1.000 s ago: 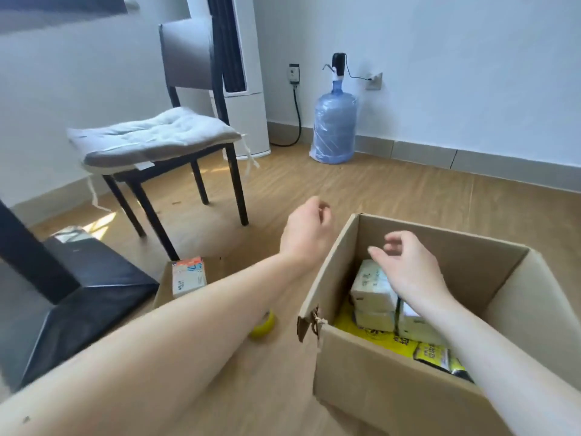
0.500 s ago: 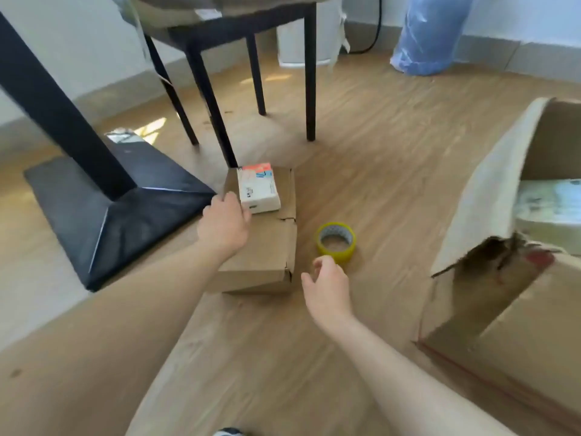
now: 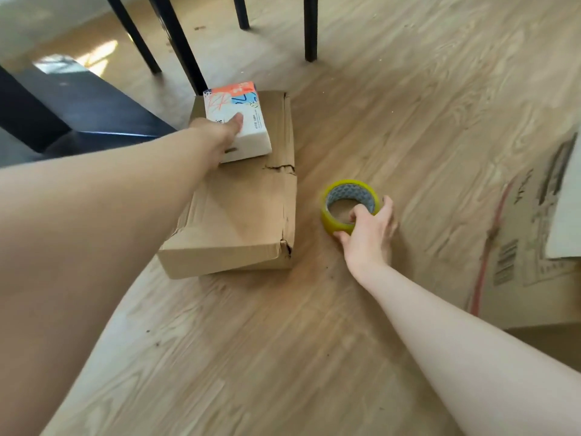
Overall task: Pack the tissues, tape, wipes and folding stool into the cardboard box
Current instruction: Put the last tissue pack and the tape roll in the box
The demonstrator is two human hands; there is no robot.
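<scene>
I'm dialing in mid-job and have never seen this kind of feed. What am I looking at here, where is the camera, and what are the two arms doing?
There is no machine: these are a person's bare arms, seen by a wide-angle camera worn on their head, looking down at a wooden floor. The left hand rests on a tissue pack that lies on a flat, closed cardboard parcel. The right hand is gripping the rim of a yellow tape roll on the floor. At the right edge is the side of the big packing box. Black chair legs stand behind.

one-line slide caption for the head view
Left hand on tissue pack, right hand gripping yellow tape roll.
</scene>
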